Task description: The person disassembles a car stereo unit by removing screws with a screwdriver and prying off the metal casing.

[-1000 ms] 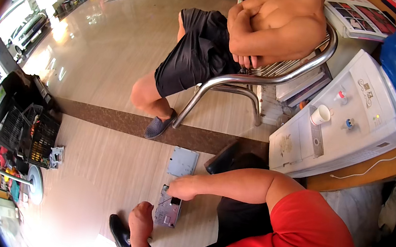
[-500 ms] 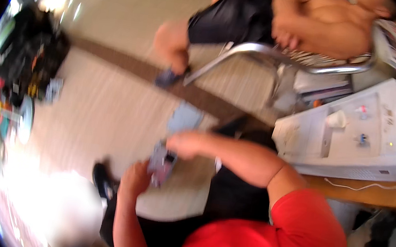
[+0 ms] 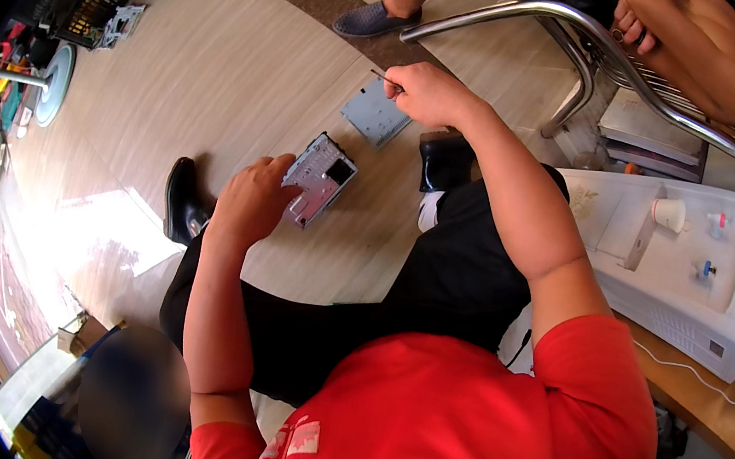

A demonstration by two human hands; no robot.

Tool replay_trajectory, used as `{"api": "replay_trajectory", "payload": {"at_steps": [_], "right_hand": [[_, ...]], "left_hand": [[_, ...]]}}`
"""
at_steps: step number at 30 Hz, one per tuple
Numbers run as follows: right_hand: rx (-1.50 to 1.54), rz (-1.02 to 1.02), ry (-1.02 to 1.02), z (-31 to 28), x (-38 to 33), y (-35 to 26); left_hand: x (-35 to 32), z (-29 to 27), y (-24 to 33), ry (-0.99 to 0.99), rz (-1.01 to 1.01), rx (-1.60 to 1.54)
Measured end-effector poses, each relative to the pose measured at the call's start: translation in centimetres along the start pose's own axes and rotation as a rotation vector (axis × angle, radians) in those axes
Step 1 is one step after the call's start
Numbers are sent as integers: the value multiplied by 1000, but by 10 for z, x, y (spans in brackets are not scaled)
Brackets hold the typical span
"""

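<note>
My left hand [image 3: 253,198] grips the near left edge of a boxy metal device [image 3: 323,177], its fingers bent over the side. The device is silvery, with a perforated face and a dark square patch, and is tilted between my knees. Beyond it and to the right, my right hand [image 3: 430,95] is closed round a thin dark rod-like tool [image 3: 382,77], most of it hidden in the fist. Just below that hand a flat grey metal plate [image 3: 373,113] lies on the floor, apart from the device.
A person sits on a chrome-framed chair [image 3: 545,10] at the far right. A white water dispenser [image 3: 701,301] lies at the right, a paper cup [image 3: 668,213] on it. Black crates [image 3: 91,3] stand far left, near a round pale-blue base [image 3: 56,86].
My right hand has left the device and moved away and to the right, above the metal plate. My left hand still holds the device. The whole view has shifted.
</note>
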State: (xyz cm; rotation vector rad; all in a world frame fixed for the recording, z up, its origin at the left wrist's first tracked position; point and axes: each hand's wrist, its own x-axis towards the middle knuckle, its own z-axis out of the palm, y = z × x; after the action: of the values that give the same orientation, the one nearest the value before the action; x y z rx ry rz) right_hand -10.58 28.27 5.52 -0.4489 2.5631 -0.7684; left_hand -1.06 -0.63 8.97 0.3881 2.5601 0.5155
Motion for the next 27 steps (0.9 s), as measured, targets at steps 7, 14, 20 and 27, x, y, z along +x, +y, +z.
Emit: {"api": "replay_trajectory", "payload": {"at_steps": [7, 14, 20, 27], "right_hand": [[-66, 29, -89, 47, 28, 43], [-146, 120, -180, 70, 39, 77], [-135, 162, -205, 74, 53, 81], [-177, 423, -5, 172, 65, 187]], "left_hand": [[-3, -2, -6, 116, 67, -18], [3, -6, -13, 143, 26, -44], [2, -5, -28, 106, -21, -21], [21, -13, -21, -68, -86, 3]]}}
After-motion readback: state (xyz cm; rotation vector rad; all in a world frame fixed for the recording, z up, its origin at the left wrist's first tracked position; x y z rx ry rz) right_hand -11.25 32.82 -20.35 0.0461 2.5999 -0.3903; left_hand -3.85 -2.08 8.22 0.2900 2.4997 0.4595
